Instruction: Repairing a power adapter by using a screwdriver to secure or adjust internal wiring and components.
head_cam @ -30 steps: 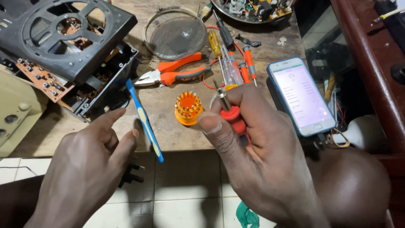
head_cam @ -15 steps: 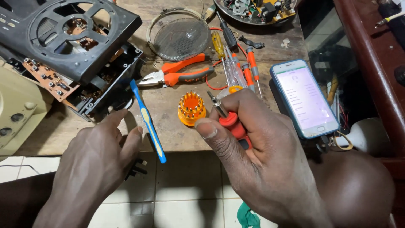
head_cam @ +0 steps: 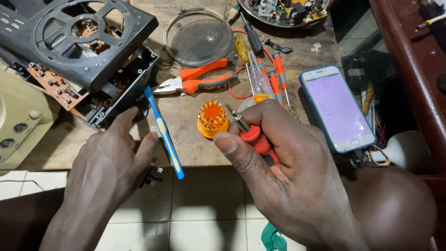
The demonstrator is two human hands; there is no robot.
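The right hand (head_cam: 288,172) is closed around a screwdriver (head_cam: 253,135) with a red handle, its metal shaft pointing up and away toward the bit holder (head_cam: 213,119), the landmark here. The driver's tip sits just right of the holder, close to it but apart as far as the view shows.

The left hand (head_cam: 109,162) lies left of the holder with fingers loosely spread, gripping nothing; its fingertips rest at the table (head_cam: 195,148) edge, touching or just beside a blue brush (head_cam: 163,132). A black plug (head_cam: 151,175) shows under that hand.

Behind the holder lie orange pliers (head_cam: 200,82) and a round mesh grille (head_cam: 200,39). To its right are 4 or so spare screwdrivers (head_cam: 265,74), then a phone (head_cam: 337,108) farther right. To its far left sits an opened black casing (head_cam: 79,46) with bare circuit boards.

The driver looks light and stiff; its rubbery handle should grip well, and that handle is the place to hold it. The holder seems small, light and easily tipped; its bits are likely loose, so take it by the rim.
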